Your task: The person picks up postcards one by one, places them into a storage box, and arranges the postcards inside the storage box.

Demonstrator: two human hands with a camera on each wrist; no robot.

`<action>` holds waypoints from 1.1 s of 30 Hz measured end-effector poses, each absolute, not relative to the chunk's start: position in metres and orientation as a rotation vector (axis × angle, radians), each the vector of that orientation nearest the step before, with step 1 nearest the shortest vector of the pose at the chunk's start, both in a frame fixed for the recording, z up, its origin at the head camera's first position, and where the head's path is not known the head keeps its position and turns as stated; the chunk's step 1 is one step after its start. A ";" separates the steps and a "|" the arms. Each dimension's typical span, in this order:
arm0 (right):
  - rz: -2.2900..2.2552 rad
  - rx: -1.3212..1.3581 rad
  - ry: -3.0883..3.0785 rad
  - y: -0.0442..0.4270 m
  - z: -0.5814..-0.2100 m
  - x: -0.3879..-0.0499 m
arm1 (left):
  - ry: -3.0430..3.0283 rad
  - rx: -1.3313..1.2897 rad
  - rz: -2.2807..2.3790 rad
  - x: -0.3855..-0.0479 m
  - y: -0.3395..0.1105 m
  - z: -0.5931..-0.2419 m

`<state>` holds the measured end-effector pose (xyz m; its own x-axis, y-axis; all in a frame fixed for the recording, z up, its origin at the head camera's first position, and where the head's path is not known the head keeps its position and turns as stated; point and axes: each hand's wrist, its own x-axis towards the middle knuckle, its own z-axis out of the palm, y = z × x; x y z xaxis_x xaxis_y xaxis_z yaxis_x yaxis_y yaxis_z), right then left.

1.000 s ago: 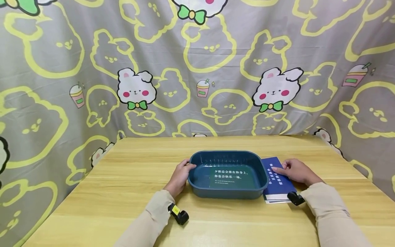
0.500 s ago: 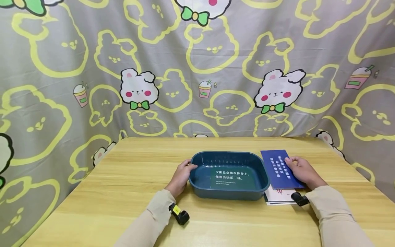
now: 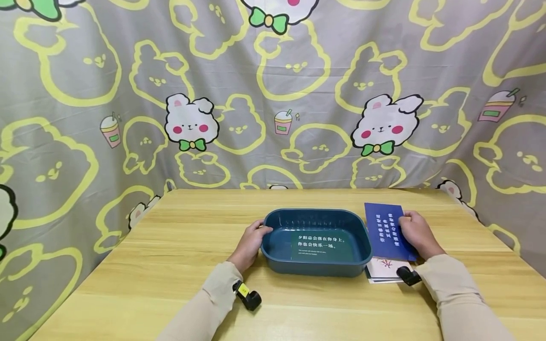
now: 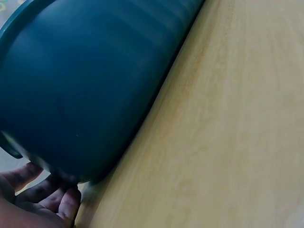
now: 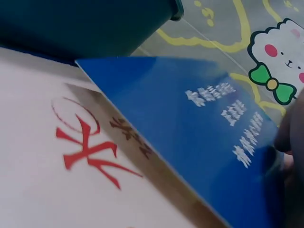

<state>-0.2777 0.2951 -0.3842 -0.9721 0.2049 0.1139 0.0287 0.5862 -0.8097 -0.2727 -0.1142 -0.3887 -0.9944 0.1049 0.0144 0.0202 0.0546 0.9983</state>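
A dark teal rectangular basin (image 3: 315, 269) stands on the table, with a green card (image 3: 328, 244) bearing white writing inside it. At its left end, my left hand (image 3: 249, 244) grips the rim, thumb over the edge; the left wrist view shows the fingers (image 4: 69, 202) against the outer wall. My right hand (image 3: 421, 234) pinches a blue card (image 3: 379, 229) with white writing by its right side. That card is tilted up above a white card (image 3: 380, 270) marked with a red character (image 5: 88, 152). Edges of more cards show beneath the white one.
The wooden table (image 3: 192, 208) extends around the basin and the cards. Behind it and at both sides hangs a grey curtain (image 3: 243, 142) with cartoon rabbits. A small black device sits on each wrist.
The right hand has lifted the blue card off the pile, away from me and slightly right, uncovering the white card with the red character. The left hand and the basin stay in place.
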 end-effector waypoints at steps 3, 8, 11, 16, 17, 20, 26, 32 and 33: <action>1.410 -0.176 -2.601 0.294 -0.386 -0.280 | 2.233 0.130 2.116 -0.273 -0.114 -0.389; 1.515 -0.120 -2.601 0.291 -0.387 -0.282 | 2.231 0.132 2.113 -0.274 -0.115 -0.390; 1.554 -0.096 -2.598 0.291 -0.385 -0.282 | 2.232 0.130 2.117 -0.273 -0.114 -0.389; 1.593 -0.106 -2.541 0.288 -0.382 -0.283 | 2.235 0.125 2.121 -0.273 -0.114 -0.389; 1.580 -0.115 -2.532 0.288 -0.381 -0.283 | 2.234 0.127 2.121 -0.273 -0.114 -0.389; 1.558 -0.142 -2.484 0.287 -0.377 -0.282 | 2.231 0.131 2.119 -0.273 -0.114 -0.389; 1.578 -0.193 -2.309 0.291 -0.378 -0.291 | 2.236 0.134 2.109 -0.273 -0.115 -0.391; 1.578 -0.232 -2.191 0.311 -0.399 -0.321 | 2.237 0.141 2.107 -0.274 -0.115 -0.390; 1.582 -0.238 -2.184 0.313 -0.401 -0.325 | 2.236 0.142 2.108 -0.274 -0.115 -0.390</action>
<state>-0.3248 0.3126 -0.4013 -0.8927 0.3808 0.2412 -0.1105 0.3338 -0.9361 -0.2739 -0.1151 -0.3903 -0.9936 0.1117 0.0157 0.0223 0.0578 0.9981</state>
